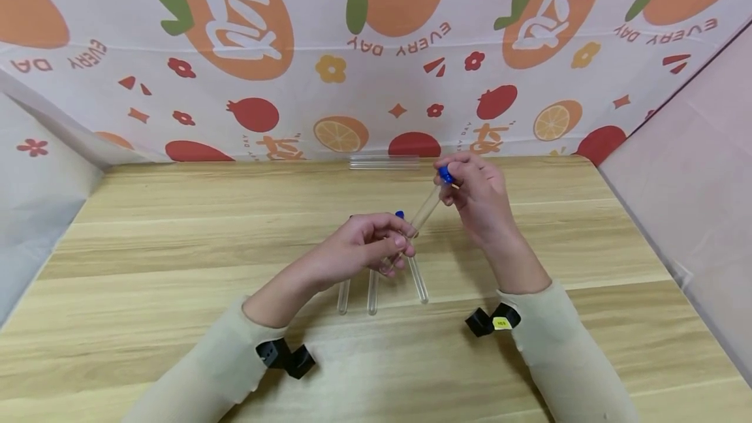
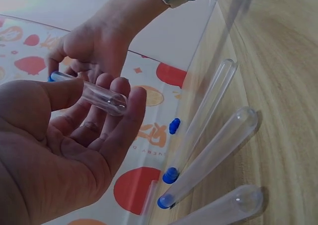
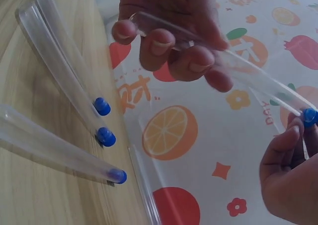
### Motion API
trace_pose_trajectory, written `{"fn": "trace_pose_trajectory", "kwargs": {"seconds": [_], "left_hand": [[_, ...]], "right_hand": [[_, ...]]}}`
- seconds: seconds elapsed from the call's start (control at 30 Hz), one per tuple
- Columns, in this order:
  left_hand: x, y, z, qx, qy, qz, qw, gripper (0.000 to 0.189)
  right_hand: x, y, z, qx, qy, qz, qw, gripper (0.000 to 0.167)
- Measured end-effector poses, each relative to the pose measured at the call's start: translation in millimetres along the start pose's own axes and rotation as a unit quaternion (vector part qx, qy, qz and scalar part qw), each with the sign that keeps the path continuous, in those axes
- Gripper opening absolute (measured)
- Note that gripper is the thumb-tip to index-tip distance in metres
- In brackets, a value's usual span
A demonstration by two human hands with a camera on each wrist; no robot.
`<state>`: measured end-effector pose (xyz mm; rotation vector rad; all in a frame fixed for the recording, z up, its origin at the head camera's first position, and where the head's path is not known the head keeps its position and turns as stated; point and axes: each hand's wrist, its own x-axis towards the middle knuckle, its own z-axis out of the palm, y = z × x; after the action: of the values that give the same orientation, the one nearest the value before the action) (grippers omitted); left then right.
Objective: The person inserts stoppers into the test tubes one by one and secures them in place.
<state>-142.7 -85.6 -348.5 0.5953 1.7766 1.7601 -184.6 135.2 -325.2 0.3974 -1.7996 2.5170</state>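
Observation:
My left hand (image 1: 376, 247) grips a clear test tube (image 1: 425, 209) slantwise near its rounded end, thumb over it and fingers beneath. At the tube's other end, up and to the right, my right hand (image 1: 478, 198) pinches a blue stopper (image 1: 446, 175) at the mouth. In the right wrist view this stopper (image 3: 310, 116) sits right at the tube's mouth. Below the hands, three more tubes lie on the table: a left one (image 1: 343, 299), a middle one (image 1: 373, 296) and a right one (image 1: 419, 282), their blue stoppers (image 3: 106, 136) toward the back.
Several clear tubes (image 1: 384, 162) lie together along the back edge of the wooden table (image 1: 176, 247). A fruit-printed cloth (image 1: 364, 96) hangs right behind it. Another blue stopper (image 2: 174, 126) shows beside the lying tubes in the left wrist view.

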Motion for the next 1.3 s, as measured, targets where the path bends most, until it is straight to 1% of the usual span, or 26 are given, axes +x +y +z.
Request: {"fn": "trace_pose_trajectory", "kwargs": {"seconds": [0.13,0.2,0.27,0.33,0.43,0.57,0.63,0.8,0.87,0.97,1.07,1.17,1.3], "left_hand": [[0.9,1.8,-0.3,-0.013,0.004,0.002,0.9999,0.028],[1.3,2.4,-0.4,-0.021,0.005,-0.001,0.9998,0.029],[1.9,2.4,-0.6,-0.03,0.005,-0.003,0.9995,0.03],[2.4,2.1,-0.8,-0.038,0.004,-0.001,0.9993,0.032],[2.6,1.5,-0.5,-0.05,-0.001,0.006,0.9987,0.035],[2.1,2.4,0.5,-0.055,0.003,0.017,0.9984,0.036],[1.6,3.6,1.5,-0.051,0.013,0.021,0.9984,0.035],[0.0,7.0,4.4,-0.036,0.044,0.033,0.9978,0.032],[-0.6,7.2,6.3,-0.028,0.059,0.036,0.9972,0.031],[-0.8,7.3,8.7,-0.011,0.081,0.04,0.9958,0.03],[-0.7,6.9,10.7,0.006,0.103,0.045,0.9936,0.028],[-0.5,5.5,13.7,0.022,0.126,0.049,0.9906,0.026],[-0.9,1.9,19.9,0.053,0.158,0.058,0.9843,0.025]], "right_hand": [[2.1,1.4,0.4,0.002,0.011,-0.051,0.9986,0.019],[3.1,2.7,0.3,0.006,0.013,-0.075,0.9971,0.017],[4.3,3.7,0.2,0.015,0.016,-0.085,0.9962,0.016],[5.5,4.7,0.3,0.03,0.021,-0.079,0.9962,0.016],[6.9,5.9,1.1,0.06,0.026,-0.051,0.9966,0.014],[7.9,8.0,2.3,0.08,0.03,-0.032,0.9958,0.005],[8.0,9.0,2.7,0.082,0.034,-0.034,0.9955,0.005],[8.6,11.0,4.5,0.066,0.051,-0.048,0.9954,0.019],[8.1,11.7,4.7,0.056,0.055,-0.056,0.9954,0.022],[7.4,12.6,4.2,0.053,0.048,-0.066,0.9953,0.023],[7.0,13.4,4.1,0.054,0.037,-0.075,0.9951,0.023],[6.4,14.1,5.1,0.052,0.035,-0.087,0.9943,0.025],[4.3,14.6,7.6,0.022,0.038,-0.112,0.9928,0.028]]}}
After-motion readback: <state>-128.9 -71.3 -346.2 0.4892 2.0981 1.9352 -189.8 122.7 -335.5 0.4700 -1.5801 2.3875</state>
